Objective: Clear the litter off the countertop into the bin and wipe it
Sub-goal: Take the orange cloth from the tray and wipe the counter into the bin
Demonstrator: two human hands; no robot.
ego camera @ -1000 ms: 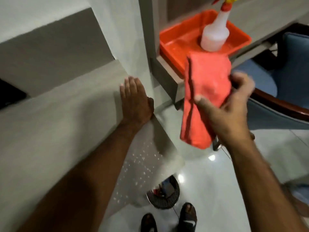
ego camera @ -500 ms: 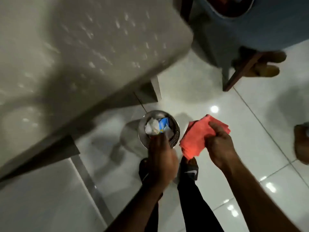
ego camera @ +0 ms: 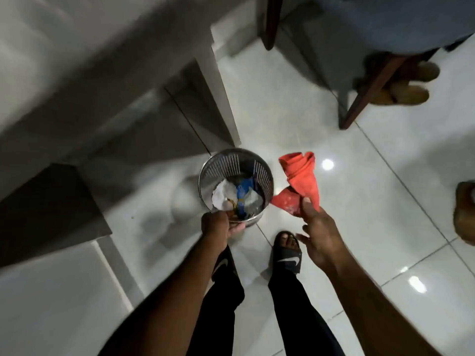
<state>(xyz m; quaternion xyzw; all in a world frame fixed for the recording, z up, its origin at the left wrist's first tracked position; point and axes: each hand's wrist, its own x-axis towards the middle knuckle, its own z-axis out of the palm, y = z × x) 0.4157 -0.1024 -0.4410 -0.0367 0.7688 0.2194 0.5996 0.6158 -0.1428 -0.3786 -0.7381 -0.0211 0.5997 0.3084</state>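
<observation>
A round metal mesh bin (ego camera: 226, 163) stands on the floor below me, with white crumpled paper (ego camera: 223, 195) and a blue wrapper (ego camera: 244, 191) inside. My left hand (ego camera: 217, 224) grips the bin's near rim. My right hand (ego camera: 318, 232) is just right of the bin and pinches a crumpled red cloth (ego camera: 300, 181) between thumb and fingers; the cloth sticks up beside the rim. The grey countertop (ego camera: 77, 60) fills the upper left, blurred.
The counter's leg (ego camera: 218, 98) comes down just behind the bin. A wooden chair leg (ego camera: 365, 96) and tan shoes (ego camera: 401, 93) are at the upper right. Another person's foot (ego camera: 465, 214) shows at the right edge. My feet in black slides (ego camera: 288, 253) stand on glossy white tiles.
The view dropped from the countertop to the floor. My left hand left the counter and reached down to the bin's rim. My right hand carried the red cloth down beside the bin.
</observation>
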